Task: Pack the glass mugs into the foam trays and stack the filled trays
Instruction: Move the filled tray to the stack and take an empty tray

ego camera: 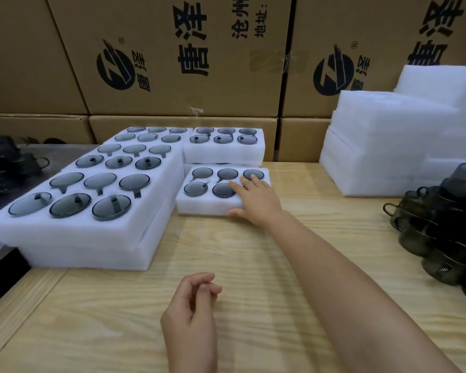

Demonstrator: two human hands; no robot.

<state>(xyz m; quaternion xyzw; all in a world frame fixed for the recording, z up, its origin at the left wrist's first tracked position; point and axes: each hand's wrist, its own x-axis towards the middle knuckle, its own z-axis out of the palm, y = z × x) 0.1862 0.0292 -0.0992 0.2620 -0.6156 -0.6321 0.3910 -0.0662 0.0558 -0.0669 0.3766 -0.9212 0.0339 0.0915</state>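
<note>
Foam tray [205, 207] of glass mugs [223, 190], lying crosswise on the wooden table [253, 265], was pressed at its right end by the right hand [257, 201], fingers [246, 184] apparently straight; the left hand [191, 316] was loosely curled, farther back.

right hand [256, 200]: arm stretched way out, fingers straight, palm down
left hand [191, 310]: loosely curled, empty, near table [253, 265] front edge

Tray [207, 207] sixth pocket hidden under right hand [256, 201]; mug pile [439, 232] cropped right.
</note>
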